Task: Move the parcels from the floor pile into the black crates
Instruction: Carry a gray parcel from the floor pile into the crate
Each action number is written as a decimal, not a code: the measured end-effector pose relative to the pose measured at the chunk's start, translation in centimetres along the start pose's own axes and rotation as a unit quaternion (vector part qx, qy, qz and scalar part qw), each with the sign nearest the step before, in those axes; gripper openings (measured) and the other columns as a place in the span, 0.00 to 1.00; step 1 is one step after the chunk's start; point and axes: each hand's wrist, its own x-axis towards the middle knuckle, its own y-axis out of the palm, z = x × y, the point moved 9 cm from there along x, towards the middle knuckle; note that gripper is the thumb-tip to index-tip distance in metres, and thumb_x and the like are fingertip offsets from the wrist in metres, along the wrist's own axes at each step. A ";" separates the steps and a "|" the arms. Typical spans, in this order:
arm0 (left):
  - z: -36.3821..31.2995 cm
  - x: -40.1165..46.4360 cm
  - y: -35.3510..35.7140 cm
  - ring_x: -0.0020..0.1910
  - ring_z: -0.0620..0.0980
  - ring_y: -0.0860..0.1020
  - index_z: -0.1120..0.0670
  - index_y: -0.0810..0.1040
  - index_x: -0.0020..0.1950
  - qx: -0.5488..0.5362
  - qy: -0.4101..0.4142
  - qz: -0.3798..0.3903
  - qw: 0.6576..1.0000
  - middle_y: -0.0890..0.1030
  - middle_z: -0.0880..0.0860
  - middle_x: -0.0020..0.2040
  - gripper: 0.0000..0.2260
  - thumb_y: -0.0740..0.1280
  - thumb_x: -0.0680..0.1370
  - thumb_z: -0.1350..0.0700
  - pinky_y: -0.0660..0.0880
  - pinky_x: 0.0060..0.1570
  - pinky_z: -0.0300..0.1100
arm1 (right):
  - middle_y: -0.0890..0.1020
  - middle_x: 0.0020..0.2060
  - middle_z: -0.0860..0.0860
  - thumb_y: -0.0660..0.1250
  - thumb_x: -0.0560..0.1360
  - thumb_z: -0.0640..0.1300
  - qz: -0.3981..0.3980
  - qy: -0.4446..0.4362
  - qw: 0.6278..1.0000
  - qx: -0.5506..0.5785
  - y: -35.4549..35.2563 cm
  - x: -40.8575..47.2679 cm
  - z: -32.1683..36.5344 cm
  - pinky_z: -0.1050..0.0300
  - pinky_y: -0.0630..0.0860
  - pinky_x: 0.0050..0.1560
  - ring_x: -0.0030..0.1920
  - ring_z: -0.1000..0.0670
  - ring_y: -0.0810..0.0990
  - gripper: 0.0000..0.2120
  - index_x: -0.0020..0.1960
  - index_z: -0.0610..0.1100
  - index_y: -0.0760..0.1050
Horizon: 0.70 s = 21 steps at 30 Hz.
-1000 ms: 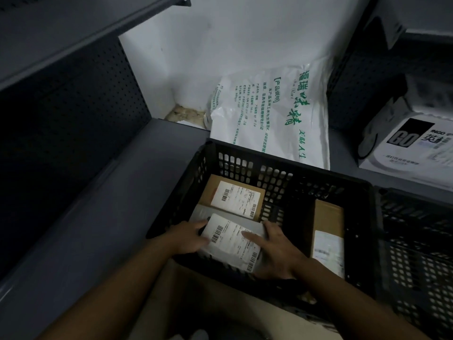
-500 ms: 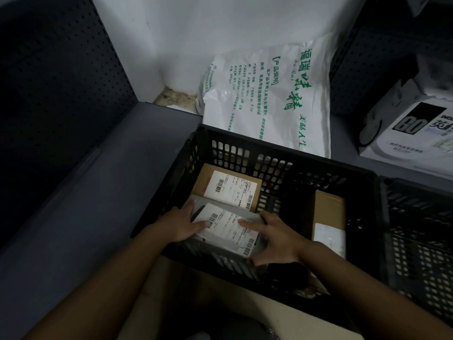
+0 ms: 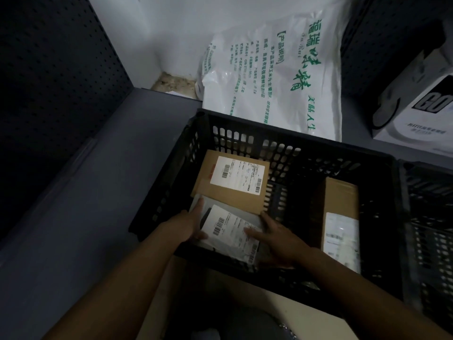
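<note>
The grey parcel (image 3: 230, 231) is a flat, soft-looking mailer with a white shipping label carrying barcodes on its upper face, and a dark patch shows beside the label at its left end. It lies tilted, its long axis running from the upper left down to the lower right, with the label's print following that slant. It sits inside the black crate (image 3: 306, 153), in the near left corner, overlapping the near edge of a brown cardboard parcel (image 3: 228, 192) that lies flat farther in with its own white label facing up. The left hand (image 3: 188, 224) has its fingers laid nearly straight along the mailer's left edge, thumb on top beside the label. The right hand (image 3: 277, 236) rests at the right end, fingers spread flat over the label and the edge; neither hand is curled tight around it. On the crate's right side stands a second brown parcel (image 3: 340, 217), long axis running away from the viewer, a pale label on its near half. A second black crate (image 3: 431, 217) adjoins on the right; its contents cannot be made out in the dark
</note>
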 end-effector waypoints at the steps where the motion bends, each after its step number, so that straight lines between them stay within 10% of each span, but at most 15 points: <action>1: 0.2 0.1 0.0 0.69 0.62 0.67 0.40 0.29 0.73 -0.006 -0.008 -0.004 1.000 0.60 0.63 0.75 0.52 0.72 0.73 0.47 0.66 0.67 0.55 | 0.51 0.78 0.49 0.65 0.72 0.66 0.018 0.010 1.000 0.006 0.5 0.0 -0.3 0.44 0.57 0.75 0.76 0.44 0.53 0.39 0.76 0.61 0.49; 7: 1.1 2.8 2.1 0.56 0.62 0.76 0.55 0.69 0.64 -0.270 -0.078 0.033 0.959 0.76 0.64 0.56 0.46 0.60 0.62 0.21 0.73 0.60 0.54 | 0.39 0.78 0.47 0.68 0.72 0.62 -0.012 0.006 0.998 -0.066 -0.5 0.0 -0.2 0.46 0.56 0.75 0.77 0.44 0.46 0.41 0.77 0.61 0.48; 11: 1.0 2.7 2.1 0.58 0.62 0.76 0.61 0.67 0.70 -0.271 -0.114 0.017 0.956 0.75 0.64 0.61 0.55 0.52 0.61 0.18 0.72 0.62 0.53 | 0.38 0.77 0.47 0.67 0.72 0.62 0.055 0.022 0.994 -0.086 0.9 -0.3 -1.5 0.46 0.56 0.75 0.77 0.41 0.46 0.39 0.76 0.62 0.50; 17: -0.3 2.6 1.4 0.62 0.61 0.73 0.62 0.67 0.71 -0.227 -0.108 -0.015 0.968 0.72 0.64 0.66 0.42 0.44 0.76 0.29 0.68 0.65 0.49 | 0.41 0.78 0.46 0.67 0.74 0.57 0.057 -0.012 0.991 -0.125 1.2 -1.0 -1.0 0.48 0.57 0.74 0.77 0.43 0.50 0.36 0.76 0.58 0.54; 21: 0.3 3.5 1.9 0.63 0.65 0.72 0.58 0.64 0.73 -0.352 -0.127 0.012 0.927 0.70 0.64 0.68 0.45 0.55 0.70 0.25 0.69 0.64 0.56 | 0.64 0.72 0.45 0.75 0.69 0.53 0.011 0.193 0.968 0.159 2.0 -0.8 -5.3 0.51 0.73 0.63 0.67 0.45 0.70 0.45 0.76 0.48 0.52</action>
